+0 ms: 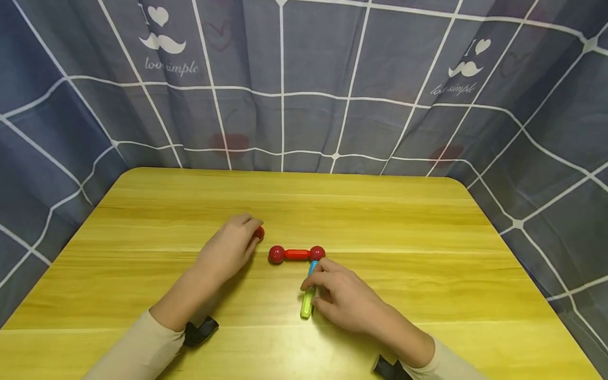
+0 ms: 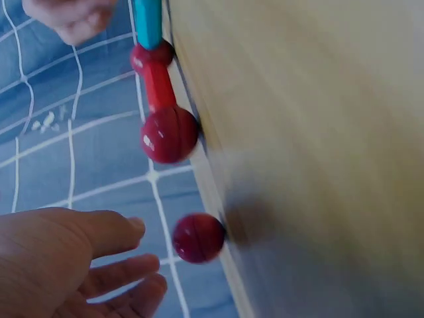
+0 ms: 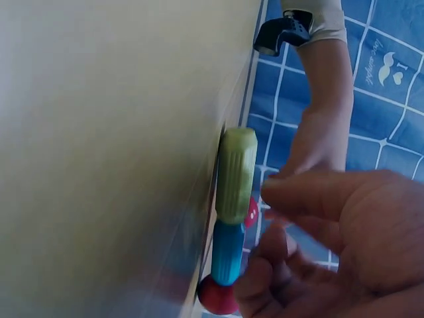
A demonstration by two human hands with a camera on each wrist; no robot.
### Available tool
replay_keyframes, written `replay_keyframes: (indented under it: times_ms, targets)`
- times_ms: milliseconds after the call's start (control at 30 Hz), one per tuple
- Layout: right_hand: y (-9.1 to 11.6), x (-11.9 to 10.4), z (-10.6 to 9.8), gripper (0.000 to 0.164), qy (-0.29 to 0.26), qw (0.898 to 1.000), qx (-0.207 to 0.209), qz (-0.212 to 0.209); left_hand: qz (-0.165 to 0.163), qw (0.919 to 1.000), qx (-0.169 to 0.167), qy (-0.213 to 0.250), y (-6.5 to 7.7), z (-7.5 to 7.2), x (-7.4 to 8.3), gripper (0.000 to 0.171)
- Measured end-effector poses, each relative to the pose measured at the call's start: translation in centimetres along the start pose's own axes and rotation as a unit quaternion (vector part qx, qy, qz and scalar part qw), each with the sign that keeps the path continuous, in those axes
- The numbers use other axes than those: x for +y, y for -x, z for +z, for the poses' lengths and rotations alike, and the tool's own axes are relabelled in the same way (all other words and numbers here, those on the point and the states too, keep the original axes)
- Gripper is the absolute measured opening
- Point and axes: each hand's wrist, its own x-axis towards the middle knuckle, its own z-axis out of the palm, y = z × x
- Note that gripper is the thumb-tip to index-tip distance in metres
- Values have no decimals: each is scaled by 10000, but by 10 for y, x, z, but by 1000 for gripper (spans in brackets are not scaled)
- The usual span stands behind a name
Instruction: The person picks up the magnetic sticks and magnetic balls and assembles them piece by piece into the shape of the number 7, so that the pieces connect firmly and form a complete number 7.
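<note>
A loose red ball (image 1: 259, 233) lies on the wooden table beside my left hand (image 1: 228, 244). In the left wrist view, a gap separates that ball (image 2: 199, 237) from the relaxed thumb and fingers. Right of it, a red rod (image 1: 297, 255) sits between two red balls, a left one (image 1: 276, 254) and a right one (image 1: 317, 253). From the right ball a blue rod (image 3: 228, 253) runs toward me, followed end to end by a yellow-green rod (image 3: 236, 173). My right hand (image 1: 349, 295) hovers with bent fingers over these rods, gripping nothing.
The wooden table (image 1: 399, 221) ends at a dark grid-patterned curtain (image 1: 304, 121) behind and at both sides. Black wrist mounts (image 1: 200, 331) sit at both sleeve cuffs, close over the tabletop.
</note>
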Motion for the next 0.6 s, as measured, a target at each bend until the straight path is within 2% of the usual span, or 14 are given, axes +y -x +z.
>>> replay_keyframes:
  times_ms: [133, 200, 433, 600]
  targets:
    - [-3, 3, -1, 29, 301, 9972, -356, -582, -149, 9989, -440, 87, -1, 1, -10, 43]
    - [-5, 4, -1, 29, 413, 9950, -500, -754, -150, 9978, -615, 199, -1, 3, -13, 46]
    - [-8, 6, 0, 24, 774, 9899, -758, -913, -168, 9956, -841, 371, 0, 7, -18, 40]
    - [-9, 8, 1, 20, 807, 9892, -826, -906, -343, 9941, -923, 463, 1, 6, -18, 31]
